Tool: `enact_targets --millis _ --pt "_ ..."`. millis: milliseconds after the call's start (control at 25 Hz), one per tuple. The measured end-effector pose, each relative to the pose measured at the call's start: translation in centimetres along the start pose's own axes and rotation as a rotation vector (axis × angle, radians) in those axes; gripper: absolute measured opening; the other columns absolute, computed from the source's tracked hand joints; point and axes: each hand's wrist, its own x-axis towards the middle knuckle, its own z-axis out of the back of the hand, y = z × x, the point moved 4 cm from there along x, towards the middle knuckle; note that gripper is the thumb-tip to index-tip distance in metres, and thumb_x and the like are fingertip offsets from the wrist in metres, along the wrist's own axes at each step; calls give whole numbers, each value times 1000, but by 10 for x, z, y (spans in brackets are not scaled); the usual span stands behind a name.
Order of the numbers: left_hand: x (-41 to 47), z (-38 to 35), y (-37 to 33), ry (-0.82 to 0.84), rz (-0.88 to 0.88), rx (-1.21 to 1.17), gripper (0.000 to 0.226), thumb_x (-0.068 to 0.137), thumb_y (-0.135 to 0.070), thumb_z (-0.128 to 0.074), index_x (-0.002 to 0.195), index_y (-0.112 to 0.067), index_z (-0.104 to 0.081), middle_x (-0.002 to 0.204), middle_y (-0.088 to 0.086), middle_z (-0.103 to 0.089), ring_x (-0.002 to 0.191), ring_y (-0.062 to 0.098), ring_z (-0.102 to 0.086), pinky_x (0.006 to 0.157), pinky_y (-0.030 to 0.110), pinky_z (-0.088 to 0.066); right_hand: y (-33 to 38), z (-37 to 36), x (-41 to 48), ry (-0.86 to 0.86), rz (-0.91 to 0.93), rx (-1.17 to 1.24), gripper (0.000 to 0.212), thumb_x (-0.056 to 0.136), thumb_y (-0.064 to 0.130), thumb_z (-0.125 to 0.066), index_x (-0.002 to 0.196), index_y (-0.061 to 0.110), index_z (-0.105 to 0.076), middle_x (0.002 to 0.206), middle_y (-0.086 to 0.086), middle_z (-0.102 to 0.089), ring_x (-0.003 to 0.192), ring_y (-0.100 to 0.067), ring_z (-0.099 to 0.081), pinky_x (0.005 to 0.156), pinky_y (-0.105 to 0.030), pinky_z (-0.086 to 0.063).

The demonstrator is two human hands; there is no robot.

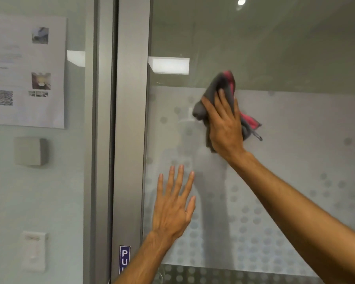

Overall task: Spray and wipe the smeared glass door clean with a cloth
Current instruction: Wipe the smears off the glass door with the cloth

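Both hands work the glass door (275,48): right hand (225,128) presses a bunched cloth (217,89) flat, wiping; left hand (172,206), spread wide and empty, braces at seven o'clock. Next, sweep toward twelve o'clock.

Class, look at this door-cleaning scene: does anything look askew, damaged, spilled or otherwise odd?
Nothing stands out. The right hand presses a bunched grey-and-pink cloth against the glass door; the left hand is spread open near the frosted part. The paper notice beside the door hangs roughly straight.
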Motion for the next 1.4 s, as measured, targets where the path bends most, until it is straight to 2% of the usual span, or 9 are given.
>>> enact_targets --millis 120,280,360,600,680,880,1200,1280,1400 --pt "-1 -6 -17 16 19 1 76 99 -44 -46 162 -22 -11 171 9 -1 158 31 -3 123 57 -12 37 -22 33 -8 0 60 49 103 7 -52 152 8 -46 161 -20 -38 153 -38 -28 122 -65 -22" --pt "-2 -10 -17 25 30 11 69 101 -46 -38 162 -20 -16 171 10 -5 158 31 -7 123 59 -14 88 -51 -35 271 648 -32 57 98 9 -63 153 17 -47 162 -14 -39 153 -33 -31 127 -57 -16" --pt "-4 -12 -15 33 16 21 70 101 -47 -39 162 -21 -16 171 9 -5 158 30 -5 122 59 -15 74 -44 -43 329 772 -63 57 96 8 -59 152 18 -49 161 -12 -41 152 -30 -33 126 -54 -15" --pt "-5 -14 -13 4 10 34 71 101 -47 -41 162 -24 -13 172 6 -3 158 32 -5 123 59 -17 -33 16 25 -75 -32 29 49 102 -1 -51 150 8 -50 159 -20 -41 154 -30 -24 124 -62 -23" --pt "-5 -13 -13 -13 16 20 70 101 -47 -40 162 -24 -13 172 8 -4 158 32 -6 124 60 -17 -43 21 17 -179 -176 66 50 100 -3 -49 149 5 -50 158 -21 -42 154 -31 -26 123 -63 -22" --pt "-4 -3 2 -57 71 13 67 104 -52 -31 162 -23 -14 171 10 -5 158 31 -6 126 59 -11 -6 -5 -74 -75 115 -60 56 99 2 -52 154 13 -45 161 -17 -40 155 -29 -27 127 -51 -15" --pt "-13 2 9 17 69 44 75 101 -66 -20 162 -25 -9 171 11 -1 158 31 -3 125 61 -11 14 -14 -229 310 739 -74 59 101 3 -49 158 15 -36 166 -15 -32 155 -32 -26 126 -56 -21" --pt "-13 3 10 40 86 52 74 101 -65 -21 162 -25 -8 171 11 1 158 30 -1 125 61 -12 2 -6 -204 285 724 -98 63 94 3 -56 155 14 -43 163 -16 -36 155 -32 -29 124 -58 -25" --pt "-14 1 11 65 108 62 72 102 -63 -22 162 -26 -8 171 10 2 158 30 1 124 60 -16 -23 14 -146 166 462 -99 63 90 -1 -60 151 9 -48 160 -20 -39 152 -36 -33 120 -62 -30"
